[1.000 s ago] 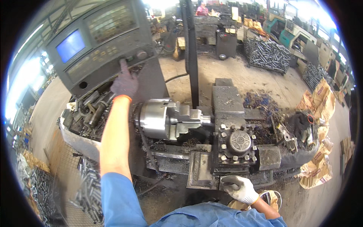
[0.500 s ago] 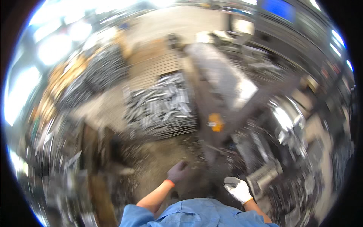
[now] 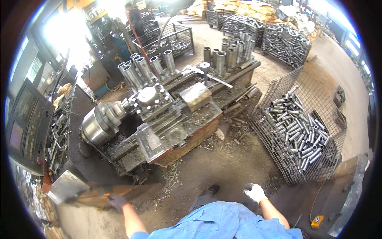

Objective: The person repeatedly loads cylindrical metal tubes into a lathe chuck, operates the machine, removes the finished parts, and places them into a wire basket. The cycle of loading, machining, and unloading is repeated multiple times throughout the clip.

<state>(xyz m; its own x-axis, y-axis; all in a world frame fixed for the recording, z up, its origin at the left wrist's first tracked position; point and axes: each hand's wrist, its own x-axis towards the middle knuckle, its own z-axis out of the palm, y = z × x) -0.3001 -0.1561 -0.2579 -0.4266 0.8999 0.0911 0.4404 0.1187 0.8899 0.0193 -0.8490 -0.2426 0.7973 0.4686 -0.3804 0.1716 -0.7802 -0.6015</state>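
My left hand, in a dark glove with an orange cuff, reaches out at the lower left beside a low brownish metal edge. Motion smears its fingers, so a grip there cannot be made out. My right hand wears a white glove and hangs in front of my body, fingers curled in with nothing seen sticking out. Ahead stands a lathe with a shiny round chuck and a tool post. Metal tubes stand upright behind it, and more dark tubes are on its right end beside a caliper.
To the right is a wire mesh crate of short metal tubes. A control panel rises at the left. Metal chips litter the floor. A yellow switch box lies lower right. Far back, a person stands near more crates.
My view has swung left, so the mesh crate has shifted from the middle to the right and the lathe is ahead. My left hand has moved out to the left.
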